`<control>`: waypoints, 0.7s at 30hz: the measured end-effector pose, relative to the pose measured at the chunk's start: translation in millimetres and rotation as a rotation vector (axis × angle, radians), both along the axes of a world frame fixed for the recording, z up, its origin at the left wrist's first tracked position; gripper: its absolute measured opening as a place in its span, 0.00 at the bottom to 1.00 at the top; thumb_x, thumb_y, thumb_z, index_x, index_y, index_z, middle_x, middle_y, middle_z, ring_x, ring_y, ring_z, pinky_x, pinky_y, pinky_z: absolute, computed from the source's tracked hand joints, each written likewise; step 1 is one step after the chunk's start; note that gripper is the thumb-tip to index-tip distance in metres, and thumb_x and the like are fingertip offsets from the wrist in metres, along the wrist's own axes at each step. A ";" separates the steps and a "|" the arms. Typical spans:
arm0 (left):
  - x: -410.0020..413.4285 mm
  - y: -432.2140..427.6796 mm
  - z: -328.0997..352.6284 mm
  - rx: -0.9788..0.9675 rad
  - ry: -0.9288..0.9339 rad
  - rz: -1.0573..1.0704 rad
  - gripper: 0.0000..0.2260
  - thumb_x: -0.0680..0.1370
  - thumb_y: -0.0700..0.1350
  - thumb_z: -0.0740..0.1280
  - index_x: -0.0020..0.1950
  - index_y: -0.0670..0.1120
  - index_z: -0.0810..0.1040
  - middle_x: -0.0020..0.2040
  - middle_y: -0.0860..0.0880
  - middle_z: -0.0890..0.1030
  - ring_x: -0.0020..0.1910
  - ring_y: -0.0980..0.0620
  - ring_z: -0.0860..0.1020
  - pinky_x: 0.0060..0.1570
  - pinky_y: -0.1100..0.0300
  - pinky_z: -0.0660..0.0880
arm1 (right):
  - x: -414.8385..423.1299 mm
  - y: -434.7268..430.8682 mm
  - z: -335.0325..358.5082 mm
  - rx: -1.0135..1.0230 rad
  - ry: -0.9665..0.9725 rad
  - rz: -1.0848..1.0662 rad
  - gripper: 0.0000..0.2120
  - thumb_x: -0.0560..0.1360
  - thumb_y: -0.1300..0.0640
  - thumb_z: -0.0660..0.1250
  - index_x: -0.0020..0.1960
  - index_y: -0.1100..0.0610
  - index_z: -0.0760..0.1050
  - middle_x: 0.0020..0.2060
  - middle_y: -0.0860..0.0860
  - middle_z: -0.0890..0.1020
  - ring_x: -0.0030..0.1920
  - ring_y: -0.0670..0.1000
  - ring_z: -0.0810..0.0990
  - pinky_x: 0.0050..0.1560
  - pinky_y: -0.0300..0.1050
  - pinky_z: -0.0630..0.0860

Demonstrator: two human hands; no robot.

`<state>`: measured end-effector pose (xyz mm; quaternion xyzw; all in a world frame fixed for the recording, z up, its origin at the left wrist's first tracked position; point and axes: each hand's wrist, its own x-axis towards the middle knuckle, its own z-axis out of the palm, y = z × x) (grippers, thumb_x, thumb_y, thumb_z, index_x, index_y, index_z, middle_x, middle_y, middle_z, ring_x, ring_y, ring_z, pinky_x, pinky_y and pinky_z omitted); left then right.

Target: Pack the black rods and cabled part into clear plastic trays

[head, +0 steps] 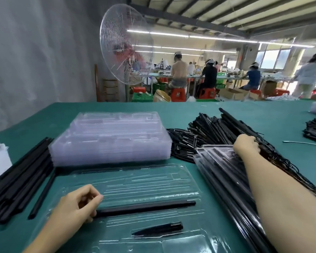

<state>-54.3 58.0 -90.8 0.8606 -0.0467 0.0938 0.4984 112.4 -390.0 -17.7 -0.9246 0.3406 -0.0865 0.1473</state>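
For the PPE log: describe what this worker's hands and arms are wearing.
The left hand and right hand are bare: no gloves, rings, watch or wristband visible. Both arms are uncovered as far as the view shows, and no sleeve comes into the picture.

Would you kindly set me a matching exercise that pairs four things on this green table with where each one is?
Things
1. stack of clear trays
2. long black rod
3. loose black rods
4. right hand

Places
A. grips at the pile of cabled parts
B. lie along the left side of the table
C. lies in the near tray, its end pinched by the left hand
D. stands just behind the near tray

Pairs: 1-D, 2-C, 3-B, 4-A
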 end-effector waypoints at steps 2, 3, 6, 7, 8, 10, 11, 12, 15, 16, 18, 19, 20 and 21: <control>1.1 1.0 0.4 0.012 0.000 0.002 0.12 0.75 0.41 0.70 0.33 0.52 0.77 0.28 0.43 0.79 0.24 0.53 0.75 0.25 0.67 0.72 | 8.8 -3.2 0.7 0.028 -0.050 -0.020 0.20 0.79 0.63 0.56 0.69 0.68 0.63 0.69 0.67 0.62 0.67 0.66 0.66 0.65 0.57 0.64; 1.4 1.6 0.7 0.017 0.002 0.003 0.12 0.75 0.41 0.70 0.33 0.52 0.77 0.28 0.42 0.79 0.24 0.53 0.75 0.26 0.67 0.72 | 12.4 -4.5 0.7 0.043 -0.048 -0.012 0.19 0.79 0.63 0.57 0.68 0.69 0.64 0.68 0.67 0.63 0.66 0.66 0.67 0.65 0.57 0.65; 2.0 3.0 0.5 0.042 0.010 0.004 0.11 0.75 0.40 0.70 0.34 0.52 0.77 0.27 0.42 0.78 0.23 0.53 0.75 0.26 0.67 0.72 | 19.6 -6.1 1.1 0.060 -0.043 -0.023 0.19 0.77 0.64 0.60 0.66 0.68 0.67 0.67 0.67 0.66 0.66 0.65 0.67 0.65 0.56 0.66; 2.0 3.2 0.3 0.048 0.017 0.005 0.11 0.75 0.40 0.70 0.34 0.52 0.77 0.27 0.42 0.78 0.23 0.53 0.75 0.26 0.67 0.72 | 20.3 -6.5 0.9 0.042 -0.054 -0.051 0.19 0.77 0.64 0.61 0.67 0.67 0.67 0.68 0.66 0.66 0.67 0.64 0.65 0.65 0.56 0.64; 1.9 3.1 0.2 0.053 0.024 0.006 0.10 0.75 0.41 0.70 0.35 0.52 0.77 0.27 0.42 0.78 0.23 0.53 0.75 0.26 0.67 0.72 | 20.7 -7.3 0.4 0.016 -0.068 -0.078 0.20 0.77 0.63 0.61 0.67 0.66 0.67 0.68 0.64 0.66 0.68 0.63 0.64 0.66 0.56 0.63; 2.5 3.1 0.3 0.067 0.032 0.005 0.10 0.75 0.41 0.70 0.35 0.53 0.78 0.28 0.42 0.79 0.23 0.53 0.75 0.26 0.66 0.72 | 22.9 -10.8 0.0 0.001 -0.107 -0.105 0.19 0.78 0.62 0.60 0.67 0.66 0.68 0.68 0.64 0.66 0.68 0.63 0.65 0.66 0.56 0.63; 2.9 3.0 0.4 0.075 0.034 0.006 0.09 0.74 0.42 0.70 0.36 0.53 0.78 0.28 0.43 0.79 0.23 0.53 0.75 0.26 0.66 0.72 | 24.8 -12.5 0.3 0.021 -0.128 -0.111 0.19 0.78 0.62 0.58 0.67 0.67 0.67 0.68 0.65 0.66 0.67 0.64 0.66 0.66 0.57 0.63; 3.2 2.7 0.7 0.081 0.035 0.007 0.09 0.74 0.42 0.70 0.36 0.53 0.78 0.28 0.43 0.79 0.24 0.53 0.76 0.26 0.66 0.73 | 26.5 -13.8 1.9 0.047 -0.155 -0.113 0.19 0.79 0.62 0.57 0.68 0.68 0.67 0.68 0.65 0.66 0.66 0.65 0.67 0.66 0.57 0.64; 3.3 2.0 1.8 0.095 0.031 0.007 0.09 0.75 0.42 0.70 0.36 0.53 0.78 0.28 0.43 0.79 0.24 0.54 0.75 0.27 0.65 0.73 | 30.6 -16.1 9.5 0.125 -0.256 -0.131 0.18 0.79 0.62 0.56 0.66 0.70 0.67 0.66 0.67 0.68 0.64 0.65 0.70 0.63 0.56 0.69; 2.9 1.9 2.2 0.096 0.027 0.006 0.09 0.75 0.41 0.70 0.36 0.53 0.78 0.28 0.43 0.79 0.23 0.54 0.75 0.28 0.65 0.73 | 31.1 -15.6 12.5 0.143 -0.289 -0.133 0.17 0.79 0.63 0.56 0.65 0.71 0.68 0.65 0.67 0.69 0.63 0.64 0.71 0.61 0.55 0.70; 2.3 1.3 3.2 0.108 0.021 0.000 0.10 0.75 0.41 0.70 0.36 0.53 0.77 0.28 0.43 0.79 0.23 0.54 0.75 0.28 0.66 0.72 | 30.9 -14.0 18.7 0.177 -0.371 -0.129 0.16 0.80 0.63 0.56 0.64 0.70 0.70 0.64 0.66 0.70 0.62 0.64 0.72 0.58 0.53 0.70; 1.8 0.4 3.3 0.113 0.018 -0.001 0.10 0.75 0.41 0.70 0.36 0.53 0.77 0.28 0.43 0.79 0.23 0.54 0.75 0.29 0.66 0.71 | 30.1 -12.7 22.1 0.201 -0.415 -0.126 0.16 0.80 0.63 0.56 0.64 0.69 0.70 0.64 0.65 0.70 0.62 0.64 0.72 0.58 0.52 0.70; 0.9 -0.5 3.5 0.116 0.018 -0.002 0.10 0.75 0.41 0.70 0.36 0.53 0.76 0.28 0.43 0.79 0.23 0.54 0.75 0.29 0.66 0.71 | 28.9 -11.4 26.0 0.227 -0.463 -0.124 0.16 0.81 0.62 0.55 0.65 0.68 0.70 0.65 0.65 0.70 0.62 0.65 0.72 0.59 0.52 0.70; 0.4 -1.3 3.2 0.115 0.015 -0.003 0.10 0.75 0.41 0.70 0.36 0.53 0.76 0.28 0.43 0.79 0.23 0.54 0.75 0.29 0.66 0.71 | 27.5 -10.0 29.6 0.240 -0.505 -0.119 0.17 0.81 0.61 0.54 0.65 0.69 0.69 0.65 0.65 0.70 0.61 0.65 0.72 0.59 0.52 0.69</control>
